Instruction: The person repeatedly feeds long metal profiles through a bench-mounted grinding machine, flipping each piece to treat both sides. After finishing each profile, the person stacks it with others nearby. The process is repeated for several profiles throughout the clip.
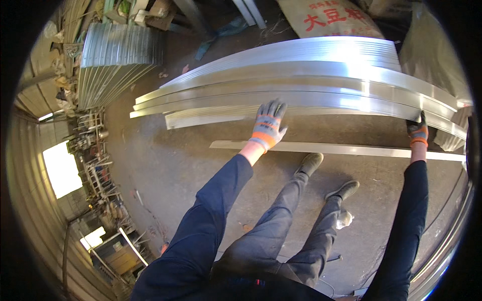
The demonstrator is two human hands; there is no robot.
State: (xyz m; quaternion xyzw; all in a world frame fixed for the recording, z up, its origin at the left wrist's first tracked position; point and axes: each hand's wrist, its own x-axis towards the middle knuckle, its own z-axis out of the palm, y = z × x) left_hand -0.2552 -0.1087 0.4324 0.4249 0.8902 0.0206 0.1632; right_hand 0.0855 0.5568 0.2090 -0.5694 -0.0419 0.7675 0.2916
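Beyond the metal strips (321, 100) lies a sack (329, 22); our left hand (268, 125) has fingers apart; our right hand's (417, 133), we cannot tell.

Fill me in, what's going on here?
A person in gloves is working at a group of long metal strips. The left hand is open, its fingers over the near edge; I can't tell if it touches. The right hand is at that edge too, toward the right end, its exact grip unclear. Another single strip lies apart, between the group and the person's shoes.
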